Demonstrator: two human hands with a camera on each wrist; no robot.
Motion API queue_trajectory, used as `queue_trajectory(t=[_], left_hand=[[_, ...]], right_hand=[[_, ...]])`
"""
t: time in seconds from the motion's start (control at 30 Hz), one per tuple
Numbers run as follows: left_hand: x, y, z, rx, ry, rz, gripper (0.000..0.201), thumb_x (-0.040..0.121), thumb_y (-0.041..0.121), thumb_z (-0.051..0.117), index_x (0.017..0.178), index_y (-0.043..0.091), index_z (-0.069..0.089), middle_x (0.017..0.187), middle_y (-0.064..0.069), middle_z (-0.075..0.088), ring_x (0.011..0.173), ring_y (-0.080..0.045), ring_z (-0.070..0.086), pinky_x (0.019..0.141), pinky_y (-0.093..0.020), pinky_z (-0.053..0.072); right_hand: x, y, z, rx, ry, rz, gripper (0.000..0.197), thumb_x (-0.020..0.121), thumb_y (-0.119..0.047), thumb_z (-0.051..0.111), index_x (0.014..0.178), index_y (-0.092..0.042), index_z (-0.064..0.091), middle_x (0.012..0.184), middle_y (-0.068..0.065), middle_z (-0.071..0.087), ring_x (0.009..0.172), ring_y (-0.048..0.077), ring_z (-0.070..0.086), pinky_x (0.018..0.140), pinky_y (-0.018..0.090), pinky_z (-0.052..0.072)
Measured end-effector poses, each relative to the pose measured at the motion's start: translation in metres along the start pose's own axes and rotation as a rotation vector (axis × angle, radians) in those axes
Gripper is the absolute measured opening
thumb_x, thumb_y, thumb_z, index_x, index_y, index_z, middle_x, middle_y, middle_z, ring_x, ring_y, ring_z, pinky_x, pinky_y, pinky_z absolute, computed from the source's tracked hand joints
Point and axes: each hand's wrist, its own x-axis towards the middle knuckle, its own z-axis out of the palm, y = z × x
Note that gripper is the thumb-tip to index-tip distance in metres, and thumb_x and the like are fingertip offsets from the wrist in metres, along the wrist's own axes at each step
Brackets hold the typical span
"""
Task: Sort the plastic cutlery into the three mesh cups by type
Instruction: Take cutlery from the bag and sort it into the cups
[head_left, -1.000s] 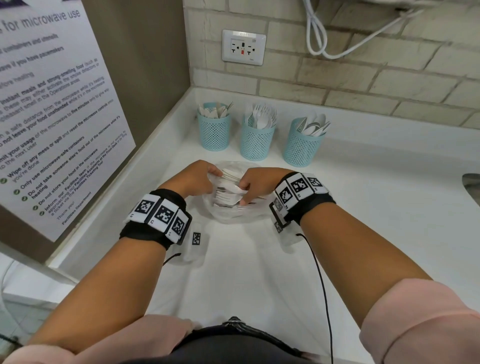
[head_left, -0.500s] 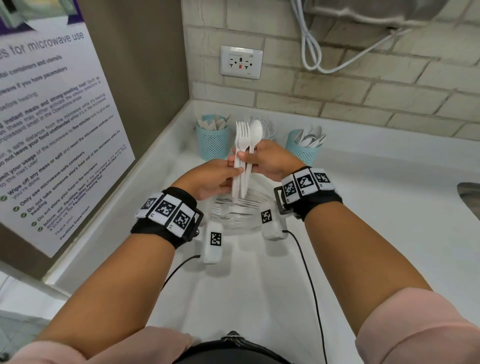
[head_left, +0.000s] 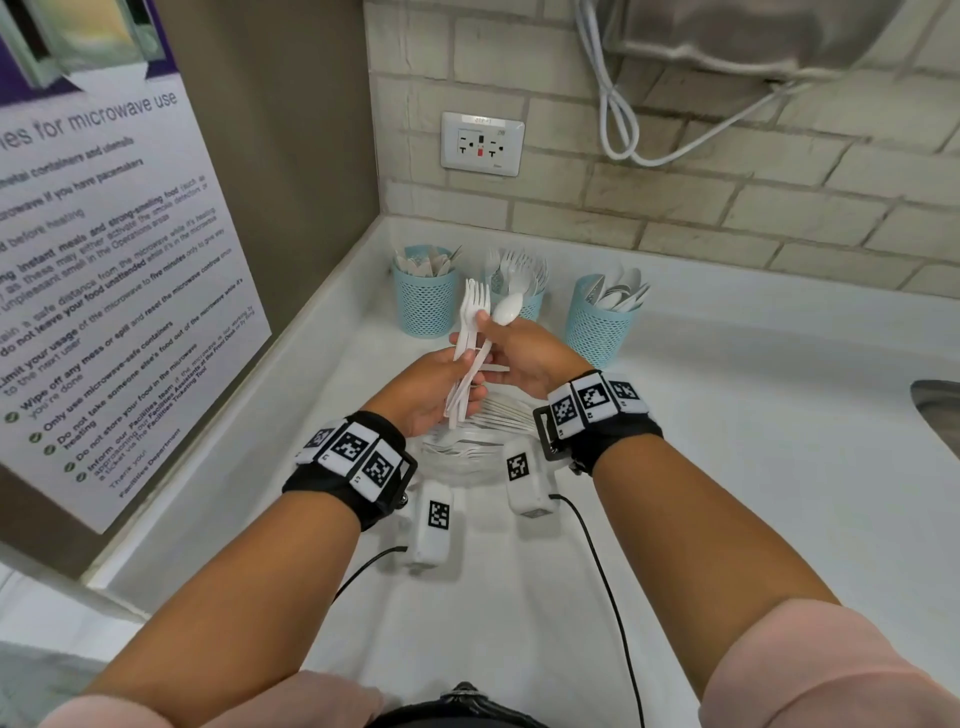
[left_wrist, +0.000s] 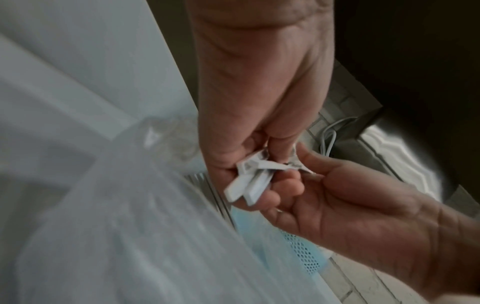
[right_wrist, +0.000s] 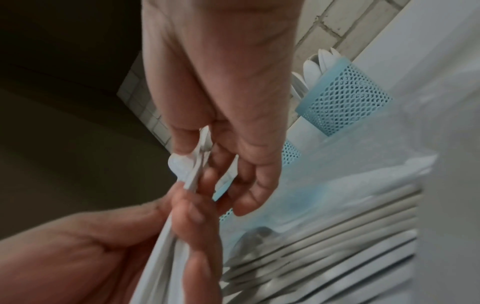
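The left hand (head_left: 434, 387) has its fingers curled round the lower handles of a small bundle of white plastic cutlery (head_left: 470, 358), held upright above the counter. From the left wrist view the handle ends (left_wrist: 249, 185) splay out below the curled fingers. The right hand (head_left: 524, 353) pinches the same bundle higher up, thumb and fingertips closed on the stems just below the heads. Two or three white plastic forks (head_left: 475, 304) stand tines up on the left of the bundle; one white plastic spoon (head_left: 505, 310) leans out to the right.

Directly under the hands lies a clear plastic bag (head_left: 467, 457) with more white cutlery inside it, resting on the white countertop (head_left: 753, 467).

Behind the hands, against the back edge, stand three light blue mesh cups. The left mesh cup (head_left: 423, 306) holds what appear to be knives, the middle mesh cup (head_left: 530, 306) holds forks, and the right mesh cup (head_left: 595, 327) holds spoons. Each cup stands apart from its neighbour.

A white wall outlet (head_left: 482, 144) sits on the brick backsplash above.
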Motion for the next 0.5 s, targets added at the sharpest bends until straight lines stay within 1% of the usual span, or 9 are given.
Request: queue_trajectory(t=[0.1, 0.17, 0.2, 0.27, 0.33, 0.4, 0.43, 0.5], left_hand=[[0.001, -0.001, -0.003, 0.010, 0.019, 0.008, 0.018, 0.100, 0.020, 0.041, 0.095, 0.014, 0.056, 0.071, -0.001, 0.053, 0.049, -0.005, 0.055, 0.048, -0.018, 0.048], [0.000, -0.002, -0.004, 0.015, 0.014, 0.018, 0.015, 0.099, 0.019, 0.044, 0.102, 0.011, 0.057, 0.074, -0.003, 0.056, 0.053, -0.006, 0.056, 0.049, -0.018, 0.049], [0.000, -0.002, -0.005, 0.018, 0.021, 0.023, 0.015, 0.098, 0.018, 0.045, 0.103, 0.010, 0.057, 0.077, -0.004, 0.059, 0.057, -0.007, 0.058, 0.051, -0.018, 0.050], [0.000, -0.004, -0.006, 0.020, 0.050, 0.034, 0.012, 0.097, 0.016, 0.049, 0.099, 0.012, 0.060, 0.083, -0.005, 0.065, 0.065, -0.010, 0.062, 0.053, -0.019, 0.052], [0.000, -0.006, -0.006, 0.033, 0.083, 0.054, 0.012, 0.096, 0.018, 0.052, 0.099, 0.012, 0.061, 0.086, -0.005, 0.068, 0.067, -0.010, 0.065, 0.056, -0.019, 0.053], [-0.001, -0.007, -0.005, 0.053, 0.106, 0.077, 0.017, 0.096, 0.020, 0.051, 0.105, 0.010, 0.061, 0.086, -0.003, 0.068, 0.066, -0.008, 0.066, 0.056, -0.019, 0.051], [-0.001, -0.007, -0.004, 0.062, 0.110, 0.089, 0.019, 0.097, 0.022, 0.048, 0.107, 0.010, 0.060, 0.087, -0.003, 0.068, 0.066, -0.008, 0.065, 0.055, -0.019, 0.050], [-0.002, -0.006, -0.001, 0.081, 0.123, 0.097, 0.022, 0.100, 0.026, 0.042, 0.107, 0.013, 0.059, 0.086, -0.003, 0.066, 0.067, -0.010, 0.062, 0.052, -0.018, 0.046]], right_hand=[[-0.001, -0.002, -0.004, 0.126, 0.102, -0.020, 0.022, 0.101, -0.031, 0.039, 0.104, -0.018, 0.056, 0.092, 0.000, 0.064, 0.080, 0.013, 0.061, 0.075, 0.026, 0.051], [-0.001, -0.001, -0.007, 0.130, 0.134, -0.052, 0.024, 0.101, -0.029, 0.039, 0.118, -0.017, 0.052, 0.089, -0.003, 0.062, 0.077, 0.011, 0.060, 0.071, 0.023, 0.048], [-0.001, 0.000, -0.008, 0.108, 0.145, -0.068, 0.025, 0.101, -0.028, 0.040, 0.120, -0.018, 0.051, 0.089, -0.004, 0.060, 0.075, 0.009, 0.058, 0.068, 0.022, 0.046], [0.000, 0.003, -0.010, 0.081, 0.181, -0.089, 0.022, 0.100, -0.027, 0.043, 0.117, -0.019, 0.053, 0.088, -0.004, 0.059, 0.070, 0.008, 0.054, 0.060, 0.020, 0.040], [0.001, 0.004, -0.012, 0.104, 0.233, -0.095, 0.018, 0.099, -0.024, 0.046, 0.113, -0.019, 0.056, 0.086, -0.004, 0.058, 0.064, 0.007, 0.050, 0.055, 0.019, 0.037], [0.002, 0.005, -0.013, 0.124, 0.258, -0.085, 0.015, 0.098, -0.021, 0.048, 0.110, -0.018, 0.057, 0.084, -0.003, 0.058, 0.061, 0.007, 0.050, 0.052, 0.018, 0.038], [0.002, 0.005, -0.013, 0.124, 0.267, -0.075, 0.015, 0.097, -0.019, 0.048, 0.109, -0.017, 0.056, 0.084, -0.002, 0.058, 0.060, 0.008, 0.051, 0.051, 0.018, 0.039], [0.002, 0.005, -0.011, 0.115, 0.290, -0.061, 0.014, 0.096, -0.016, 0.048, 0.109, -0.015, 0.054, 0.087, 0.002, 0.058, 0.060, 0.009, 0.053, 0.050, 0.019, 0.040]])
